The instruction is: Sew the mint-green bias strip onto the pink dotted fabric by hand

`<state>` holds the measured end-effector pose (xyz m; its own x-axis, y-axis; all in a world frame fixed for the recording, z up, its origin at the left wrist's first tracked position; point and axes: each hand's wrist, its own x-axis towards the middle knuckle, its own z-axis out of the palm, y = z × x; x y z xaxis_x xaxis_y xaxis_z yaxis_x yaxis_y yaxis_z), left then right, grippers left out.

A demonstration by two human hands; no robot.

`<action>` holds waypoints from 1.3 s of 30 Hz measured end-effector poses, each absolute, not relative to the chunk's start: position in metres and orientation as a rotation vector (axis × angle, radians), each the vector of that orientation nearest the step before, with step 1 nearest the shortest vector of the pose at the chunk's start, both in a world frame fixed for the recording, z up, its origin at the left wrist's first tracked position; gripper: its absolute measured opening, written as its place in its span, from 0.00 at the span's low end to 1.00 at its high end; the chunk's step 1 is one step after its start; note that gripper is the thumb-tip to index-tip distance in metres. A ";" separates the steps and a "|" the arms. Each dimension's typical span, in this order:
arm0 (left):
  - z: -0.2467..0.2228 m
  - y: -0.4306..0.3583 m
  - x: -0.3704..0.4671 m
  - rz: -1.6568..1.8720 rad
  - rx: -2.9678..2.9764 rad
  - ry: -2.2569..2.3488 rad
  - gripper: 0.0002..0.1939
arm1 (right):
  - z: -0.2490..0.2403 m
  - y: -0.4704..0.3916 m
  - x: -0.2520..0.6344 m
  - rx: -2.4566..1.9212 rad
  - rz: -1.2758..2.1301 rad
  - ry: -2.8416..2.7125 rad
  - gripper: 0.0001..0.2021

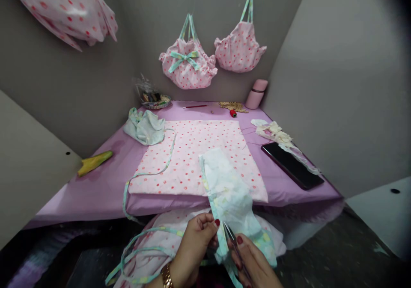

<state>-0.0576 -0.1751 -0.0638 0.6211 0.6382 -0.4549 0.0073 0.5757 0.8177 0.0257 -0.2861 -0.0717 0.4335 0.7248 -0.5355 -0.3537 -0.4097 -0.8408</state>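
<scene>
My left hand (199,236), with a gold watch at the wrist, pinches the folded edge of a pale mint floral cloth (229,189) between thumb and fingers. In my right hand (253,260) are small pointed metal snips (231,233), their tips against the cloth just right of my left fingertips. The cloth's far end lies over a pink dotted fabric panel (189,159) on the table. Below my hands, more pink dotted fabric (146,262) lies in my lap. Loops of narrow mint strip (141,250) rest on it, left of my left wrist.
On the lilac-covered table (96,198) are a bunched mint cloth (146,127), a yellow-green item (94,162), a black phone (290,166), lace trim (274,132), a red thread spool (233,113) and a pink flask (257,94). Pink dotted bags (189,76) hang at the back wall.
</scene>
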 end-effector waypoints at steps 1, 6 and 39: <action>-0.064 -0.175 -0.058 0.429 0.888 0.829 0.23 | -0.072 -0.287 0.027 -1.588 1.236 -0.331 0.29; -0.063 -0.176 -0.059 0.451 0.866 0.822 0.22 | -0.066 -0.285 0.031 -1.520 1.342 -0.350 0.27; -0.076 -0.182 -0.056 0.463 0.739 0.863 0.28 | -0.080 -0.262 0.024 -1.550 1.213 -0.323 0.28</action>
<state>-0.0560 -0.1819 -0.0759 0.5775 0.6362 -0.5116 -0.0746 0.6652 0.7429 0.0242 -0.2616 -0.0799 0.4412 0.7320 -0.5191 -0.3766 -0.3741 -0.8475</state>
